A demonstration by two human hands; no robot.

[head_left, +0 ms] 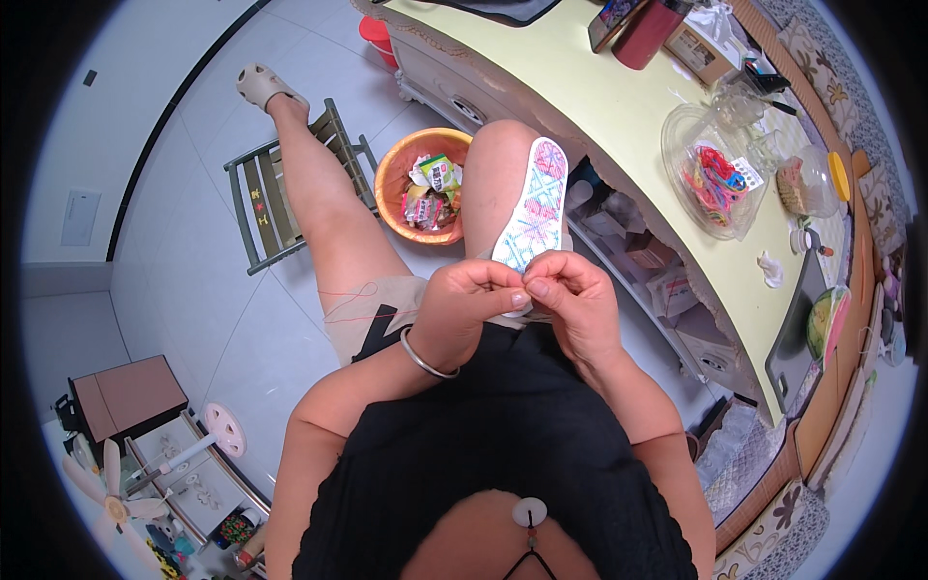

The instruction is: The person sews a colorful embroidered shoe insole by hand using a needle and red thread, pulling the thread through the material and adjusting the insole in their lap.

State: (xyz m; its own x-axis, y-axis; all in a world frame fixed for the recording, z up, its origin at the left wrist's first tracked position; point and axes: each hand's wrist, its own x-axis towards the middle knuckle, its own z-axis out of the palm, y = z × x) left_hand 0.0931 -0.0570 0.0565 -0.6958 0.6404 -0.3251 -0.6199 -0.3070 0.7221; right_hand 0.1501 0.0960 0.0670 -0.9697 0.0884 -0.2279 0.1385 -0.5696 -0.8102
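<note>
An embroidered shoe insole (537, 205), white with pink and blue patterns, lies along my right thigh, its lower end behind my hands. Just over that end, my left hand (474, 296) and my right hand (578, 296) meet fingertip to fingertip. Both are closed in a pinch; whatever is between the fingers is too small to make out. A thin red thread (356, 298) trails in a loose loop over my left thigh, toward my left hand. Where its end goes is hidden.
Between my legs stands an orange bin (391, 184) with wrappers. A folding stool (259, 198) is by my left leg. The table (619, 116) on my right carries a clear tray (677, 174) of coloured threads, a jar (810, 184) and a dark red flask (650, 37). A fan (114, 503) stands lower left.
</note>
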